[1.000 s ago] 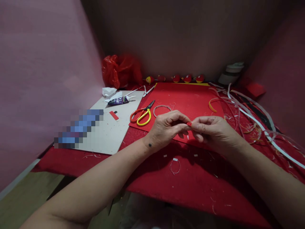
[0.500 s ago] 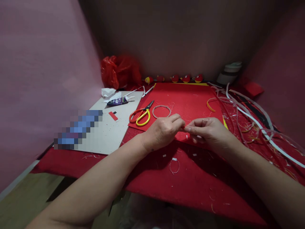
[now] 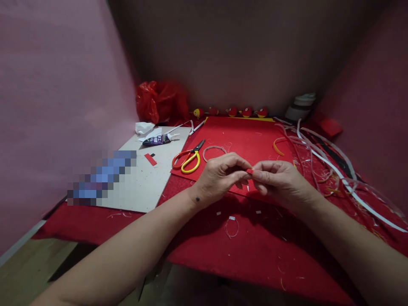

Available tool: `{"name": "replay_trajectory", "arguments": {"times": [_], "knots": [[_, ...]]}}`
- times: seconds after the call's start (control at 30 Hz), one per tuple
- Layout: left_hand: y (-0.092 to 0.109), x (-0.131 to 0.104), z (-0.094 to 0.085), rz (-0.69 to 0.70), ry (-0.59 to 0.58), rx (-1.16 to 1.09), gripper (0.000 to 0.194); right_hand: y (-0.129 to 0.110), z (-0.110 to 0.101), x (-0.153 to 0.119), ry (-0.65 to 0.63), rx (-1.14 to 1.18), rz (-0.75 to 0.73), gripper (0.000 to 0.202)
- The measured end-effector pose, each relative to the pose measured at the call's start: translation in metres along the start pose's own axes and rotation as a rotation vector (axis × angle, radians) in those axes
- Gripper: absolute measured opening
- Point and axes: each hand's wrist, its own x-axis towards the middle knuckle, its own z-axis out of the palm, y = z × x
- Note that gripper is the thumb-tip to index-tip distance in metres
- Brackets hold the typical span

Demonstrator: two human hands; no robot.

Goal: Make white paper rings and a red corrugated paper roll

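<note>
ok so from where I'm standing, the left hand [image 3: 219, 172] has just rolled back. Half a second ago its knuckles pretty much hid the tiny red piece [image 3: 249, 171] (maybe paper, can't tell); now it shows again. Thumb and fingers are pinched narrow on it from nine o'clock, the right hand [image 3: 279, 176] pinching its three o'clock side. It's held over the near part of the ribbed red sheet [image 3: 236, 131] on the desk [image 3: 197, 242]. Reads to me like fiddly shaping, still going. Red-and-yellow-handled metal scissors [image 3: 195, 151] lie around ten o'clock from it, untouched.
</note>
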Motion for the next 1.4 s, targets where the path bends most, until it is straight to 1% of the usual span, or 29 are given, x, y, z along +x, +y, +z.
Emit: {"name": "replay_trajectory", "arguments": {"times": [0.03, 0.07, 0.17, 0.27, 0.37, 0.43, 0.53, 0.6, 0.67, 0.73, 0.87, 0.93, 0.97, 1.03, 1.13, 1.2, 1.3, 1.4], "knots": [[0.001, 0.000, 0.000, -0.015, 0.007, -0.021, 0.006, 0.001, -0.001, 0.001, -0.011, 0.010, -0.006, 0.019], [0.002, 0.000, -0.001, -0.006, 0.013, 0.003, 0.006, 0.002, -0.001, 0.001, -0.017, 0.015, -0.006, 0.019], [0.002, -0.001, -0.003, 0.111, 0.022, 0.250, 0.006, 0.003, -0.001, 0.003, -0.010, 0.004, 0.041, 0.021], [-0.005, -0.002, -0.005, 0.224, -0.001, 0.497, 0.008, 0.002, 0.002, 0.004, 0.048, -0.069, 0.089, 0.026], [-0.014, -0.004, -0.005, 0.266, -0.042, 0.658, 0.011, 0.001, 0.005, 0.004, 0.097, -0.126, 0.102, 0.025], [-0.018, -0.005, -0.004, 0.284, -0.061, 0.743, 0.013, 0.002, 0.007, 0.004, 0.100, -0.121, 0.093, 0.023], [-0.019, -0.007, -0.004, 0.304, -0.103, 0.837, 0.014, 0.003, 0.008, 0.005, 0.088, -0.125, 0.063, 0.023], [-0.017, -0.007, -0.004, 0.298, -0.130, 0.863, 0.016, 0.003, 0.008, 0.005, 0.097, -0.135, 0.065, 0.024], [-0.014, -0.006, -0.003, 0.287, -0.113, 0.814, 0.017, 0.002, 0.008, 0.004, 0.107, -0.126, 0.069, 0.025], [-0.011, -0.005, -0.002, 0.251, -0.062, 0.660, 0.014, 0.001, 0.007, 0.004, 0.090, -0.104, 0.044, 0.024], [-0.005, -0.003, -0.001, 0.057, 0.004, 0.226, 0.006, 0.003, 0.002, 0.003, 0.009, -0.009, -0.038, 0.017], [-0.002, -0.003, -0.001, 0.021, 0.022, 0.154, 0.007, 0.005, -0.001, 0.004, -0.030, 0.043, -0.035, 0.015], [-0.001, -0.004, -0.002, 0.039, 0.028, 0.181, 0.007, 0.005, -0.001, 0.005, -0.041, 0.053, -0.020, 0.016], [-0.001, -0.004, -0.003, 0.112, 0.030, 0.315, 0.006, 0.005, -0.001, 0.006, -0.039, 0.042, 0.026, 0.017], [-0.005, -0.004, -0.004, 0.226, 0.015, 0.519, 0.006, 0.001, 0.001, 0.006, 0.018, -0.036, 0.083, 0.022], [-0.009, -0.004, -0.004, 0.273, 0.000, 0.619, 0.008, -0.001, 0.003, 0.006, 0.058, -0.089, 0.100, 0.025], [-0.014, -0.004, -0.004, 0.300, -0.024, 0.741, 0.012, -0.002, 0.005, 0.004, 0.082, -0.110, 0.095, 0.026], [-0.017, -0.005, -0.004, 0.312, -0.049, 0.815, 0.014, 0.000, 0.006, 0.005, 0.079, -0.116, 0.046, 0.025]]}}
